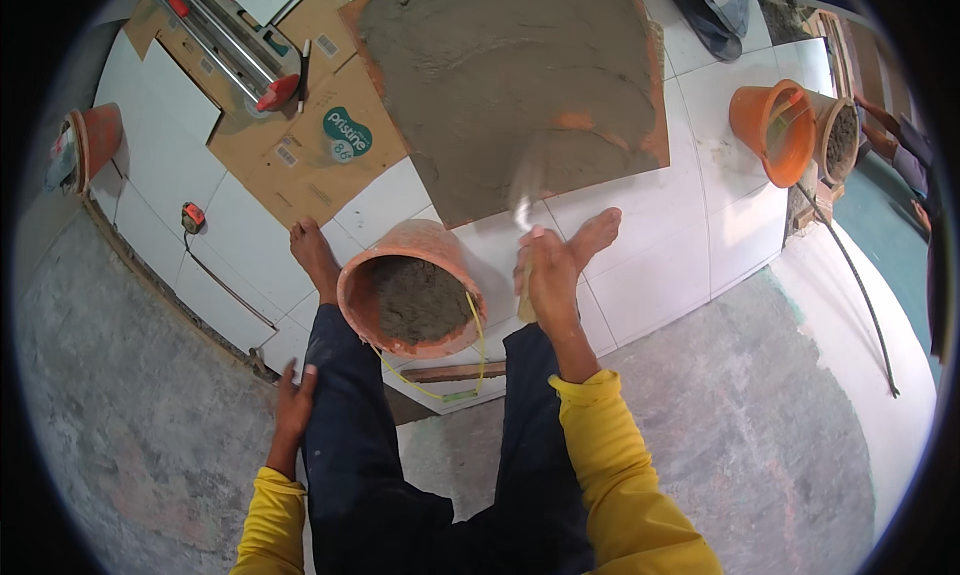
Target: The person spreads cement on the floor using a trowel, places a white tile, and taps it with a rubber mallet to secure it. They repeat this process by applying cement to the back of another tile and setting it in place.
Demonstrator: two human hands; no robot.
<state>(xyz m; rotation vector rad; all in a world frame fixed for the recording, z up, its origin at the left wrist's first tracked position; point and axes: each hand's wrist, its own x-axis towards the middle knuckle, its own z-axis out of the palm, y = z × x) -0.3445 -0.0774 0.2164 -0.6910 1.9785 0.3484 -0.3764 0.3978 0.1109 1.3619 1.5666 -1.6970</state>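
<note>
My right hand (548,280) grips the handle of a trowel (526,200), whose blade is smeared by motion over the near edge of a square patch of wet grey mortar (510,55). My left hand (295,400) rests against my left leg, fingers loosely apart and holding nothing. Between my bare feet, a tilted clay-colored bucket (410,300) holds grey mortar, with a thin yellow handle hanging beside it.
White floor tiles (655,245) surround a cardboard sheet (285,175) bearing a tile cutter (225,40). A tape measure (193,217) lies left. Buckets (747,115) stand right, another (98,145) far left. Another person's arm (885,130) shows at the right edge.
</note>
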